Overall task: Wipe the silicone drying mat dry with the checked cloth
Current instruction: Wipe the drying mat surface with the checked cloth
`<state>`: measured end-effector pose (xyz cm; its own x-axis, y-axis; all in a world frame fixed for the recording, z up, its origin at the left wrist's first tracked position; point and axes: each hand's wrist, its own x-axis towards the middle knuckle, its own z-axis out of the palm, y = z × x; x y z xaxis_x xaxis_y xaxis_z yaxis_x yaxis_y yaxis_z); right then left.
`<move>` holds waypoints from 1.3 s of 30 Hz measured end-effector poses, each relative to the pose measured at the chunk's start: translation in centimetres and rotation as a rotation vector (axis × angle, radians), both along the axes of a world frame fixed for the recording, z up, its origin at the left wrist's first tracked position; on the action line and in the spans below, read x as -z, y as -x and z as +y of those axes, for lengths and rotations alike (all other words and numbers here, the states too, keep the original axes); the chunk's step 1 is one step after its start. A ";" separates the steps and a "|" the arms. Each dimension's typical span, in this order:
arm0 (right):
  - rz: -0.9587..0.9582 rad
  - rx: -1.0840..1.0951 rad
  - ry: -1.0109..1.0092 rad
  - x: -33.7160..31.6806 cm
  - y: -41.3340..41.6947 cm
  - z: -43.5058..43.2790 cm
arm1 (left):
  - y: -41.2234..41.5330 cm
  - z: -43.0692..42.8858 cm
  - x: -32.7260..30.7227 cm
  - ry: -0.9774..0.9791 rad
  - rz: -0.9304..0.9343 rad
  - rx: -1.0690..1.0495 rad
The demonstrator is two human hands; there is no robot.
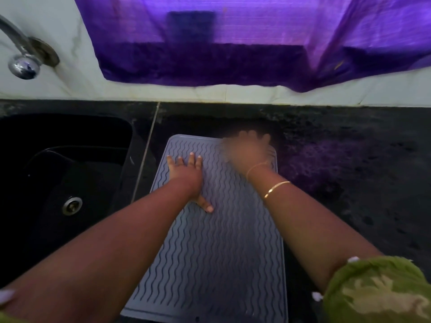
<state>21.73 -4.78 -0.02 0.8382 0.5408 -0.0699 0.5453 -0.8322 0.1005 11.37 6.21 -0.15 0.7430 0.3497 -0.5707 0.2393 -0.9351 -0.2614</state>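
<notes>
Lengthwise, mat [210,264] runs near-far; L hand [186,170] flat on it.

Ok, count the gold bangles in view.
2, both on the right arm: the wrist bangle, and the second bangle further up the forearm. None shows on the left arm.

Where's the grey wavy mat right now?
In the head view, the grey wavy-ridged silicone mat lies flat on the black countertop, just right of the black sink, with the left hand pressed flat on it.

Left hand [186,170] lies flat, fingers spread; right hand [248,151] is blurred, arm outstretched.
</notes>
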 end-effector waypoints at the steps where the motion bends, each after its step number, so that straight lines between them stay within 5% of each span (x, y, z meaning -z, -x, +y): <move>1: 0.004 0.066 0.014 -0.2 -0.6 -0.7 | 0.0 0.0 0.0 0.005 0.000 -0.001; 8: 0.187 0.355 0.018 -2.3 -2.1 -1.0 | -0.2 0.3 0.3 0.024 -0.023 -0.024; 12: 0.166 0.322 -0.096 -3.5 -1.7 0.7 | -0.2 0.4 0.4 0.030 -0.019 -0.077; 19: 0.227 0.197 0.068 -0.9 0.5 4.7 | -0.7 0.6 0.5 0.029 -0.018 -0.094; 22: 0.163 0.156 -0.010 0.7 0.8 2.7 | -0.7 0.7 0.5 0.033 -0.022 -0.085; 26: 0.047 0.237 -0.066 0.9 -1.2 -0.3 | -0.7 0.8 0.4 0.036 -0.015 -0.073; 31: 0.192 0.464 -0.008 -0.4 -4.2 -2.4 | -0.5 0.8 0.3 0.027 -0.020 -0.039; 39: 0.122 0.325 -0.011 1.5 -1.7 -3.3 | -0.6 0.5 0.0 -0.010 0.011 -0.009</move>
